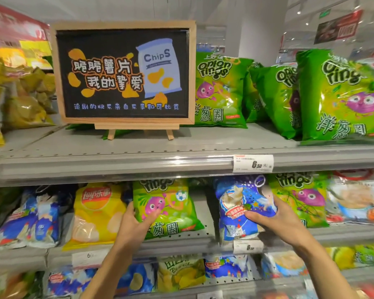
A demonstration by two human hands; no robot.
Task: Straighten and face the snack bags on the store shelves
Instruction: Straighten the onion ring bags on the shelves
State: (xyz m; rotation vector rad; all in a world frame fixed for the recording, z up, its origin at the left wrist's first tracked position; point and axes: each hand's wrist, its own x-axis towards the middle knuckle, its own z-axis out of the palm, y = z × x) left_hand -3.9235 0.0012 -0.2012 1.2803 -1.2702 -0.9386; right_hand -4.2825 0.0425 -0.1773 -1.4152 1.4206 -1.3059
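1. Two bare forearms reach up from the bottom edge; the left hand [132, 223] grips the lower left side of a glossy green onion-ring snack bag [166, 207], thumb across its front, fingers hidden behind it; the right hand [272, 219] holds a crinkled blue foil snack bag [242, 210], thumb pressed on its front, fingers curled round its right edge.
2. Both bags stand on the middle grey perforated metal shelf [203, 239], the green one tilted, the blue one at the front lip above a white price label [247, 247]; a yellow crisp bag with a red logo [95, 214] stands just left of the green bag; a second green bag [300, 197] sits just right of the blue one.
3. The lowest shelf, beneath the arms, holds blue and yellow bags, blurred and partly hidden.
4. The upper grey shelf [138, 147] carries a wood-framed black chalkboard sign on a small easel [123, 74], showing a drawn "Chips" bag; right of it stand large green onion-ring bags [220, 89], the outermost blurred and cut off by the frame; a 6.50 price tag [253, 163] sits on the rail.
5. Far left, yellowish bags are smeared beyond reading; behind, white ceiling and hanging red signs.
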